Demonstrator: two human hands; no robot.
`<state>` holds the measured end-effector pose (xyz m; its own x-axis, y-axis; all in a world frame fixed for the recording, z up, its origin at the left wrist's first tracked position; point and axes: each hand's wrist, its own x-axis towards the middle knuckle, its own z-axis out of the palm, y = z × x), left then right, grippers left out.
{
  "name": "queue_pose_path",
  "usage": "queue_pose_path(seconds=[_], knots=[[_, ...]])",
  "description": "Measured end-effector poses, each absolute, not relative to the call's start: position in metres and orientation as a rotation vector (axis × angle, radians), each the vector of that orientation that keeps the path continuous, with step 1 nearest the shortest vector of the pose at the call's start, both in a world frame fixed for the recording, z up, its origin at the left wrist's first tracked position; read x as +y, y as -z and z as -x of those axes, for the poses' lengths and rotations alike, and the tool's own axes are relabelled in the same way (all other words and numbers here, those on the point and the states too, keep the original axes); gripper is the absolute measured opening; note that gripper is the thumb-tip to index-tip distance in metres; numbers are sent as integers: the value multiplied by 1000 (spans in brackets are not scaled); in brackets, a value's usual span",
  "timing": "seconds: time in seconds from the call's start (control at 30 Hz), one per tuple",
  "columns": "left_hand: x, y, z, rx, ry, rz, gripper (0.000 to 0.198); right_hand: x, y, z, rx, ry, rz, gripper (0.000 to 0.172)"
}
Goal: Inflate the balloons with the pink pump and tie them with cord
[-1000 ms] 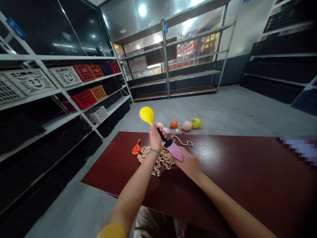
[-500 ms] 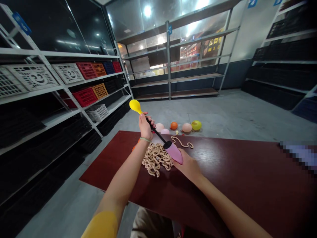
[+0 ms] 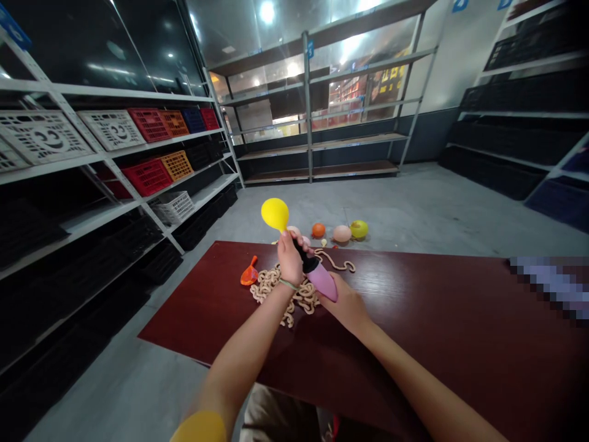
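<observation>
A hand balloon pump (image 3: 323, 282) with a pink barrel and a black end is held between my two hands over the table. My right hand (image 3: 347, 305) is closed around the pink barrel. At the black end, my left hand (image 3: 291, 261) is wrapped round the pump and the neck of a yellow balloon (image 3: 275, 213). The balloon is partly inflated and points up and away. Below my left hand lies a pile of beige curly strands (image 3: 263, 287), partly hidden by that hand and wrist. An orange, limp balloon (image 3: 250, 274) rests left of the pile.
The dark red table (image 3: 414, 319) spans the front. One loose beige strand (image 3: 340, 265) lies near its far edge. Beyond, on the floor, are an orange balloon (image 3: 318, 230), a pale pink balloon (image 3: 342, 234) and a yellow-green balloon (image 3: 359, 229). Shelves with crates (image 3: 150, 125) stand left.
My left hand has moved right and nearer to my right hand, sliding the black rod into the pink barrel. The yellow balloon has swelled. The orange limp balloon has come into clear view.
</observation>
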<state>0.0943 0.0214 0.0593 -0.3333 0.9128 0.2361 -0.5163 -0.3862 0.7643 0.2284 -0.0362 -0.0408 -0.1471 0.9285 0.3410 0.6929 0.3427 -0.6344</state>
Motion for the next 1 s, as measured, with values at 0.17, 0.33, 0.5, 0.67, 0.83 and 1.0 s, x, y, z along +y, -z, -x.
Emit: queue_pose_path(seconds=[0.17, 0.33, 0.5, 0.67, 0.83, 1.0], knots=[[44, -95, -62, 725, -1963, -768, 36, -37, 38, -224, -1930, -463, 1372, 53], [55, -105, -53, 667, -1953, -743, 37, -34, 40, -220, -1897, -465, 1395, 52], [39, -69, -88, 627, -1738, -833, 41, -32, 41, -225, -1828, -507, 1461, 51], [33, -54, -97, 702, -1783, -814, 43, -33, 40, -228, -1865, -484, 1462, 53], [49, -97, -55, 715, -1917, -786, 40, -38, 37, -224, -1901, -488, 1399, 52], [61, -128, -30, 638, -1989, -837, 39, -39, 35, -220, -1902, -556, 1346, 49]])
